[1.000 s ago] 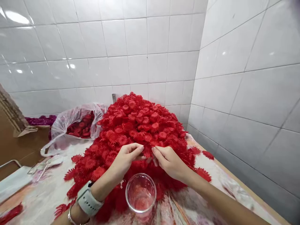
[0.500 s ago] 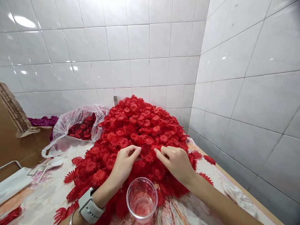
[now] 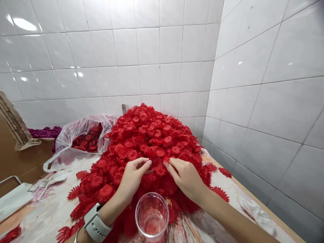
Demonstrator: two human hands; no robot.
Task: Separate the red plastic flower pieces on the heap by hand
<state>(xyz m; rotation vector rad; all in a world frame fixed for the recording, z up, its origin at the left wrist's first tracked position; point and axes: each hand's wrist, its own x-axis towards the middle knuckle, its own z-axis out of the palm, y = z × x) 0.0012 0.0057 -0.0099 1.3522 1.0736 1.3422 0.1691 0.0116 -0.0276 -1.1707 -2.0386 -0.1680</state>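
A large heap of red fabric flowers [image 3: 152, 130] with fringed petals rises in front of me. Over its near side, my left hand [image 3: 135, 170] is closed in a pinch of thumb and forefinger at a red fabric flower [image 3: 157, 162]. My right hand [image 3: 183, 173] pinches at the other side of that flower, fingertips a short gap from the left ones. Its outline blends into the heap behind it. Just below my hands stands a clear plastic cup [image 3: 152, 233] with a little liquid at the bottom.
Behind on the left lies a clear plastic bag [image 3: 67, 143] holding darker red flowers, beside purple material [image 3: 47, 131] and a cardboard box [image 3: 32, 157]. A white tray [image 3: 15, 200] sits at the left edge. Tiled walls close off the back and right.
My right hand has turned a little, its fingers straighter and its fingertips slightly nearer my left hand. The left hand keeps its pinch. The view has shifted slightly.
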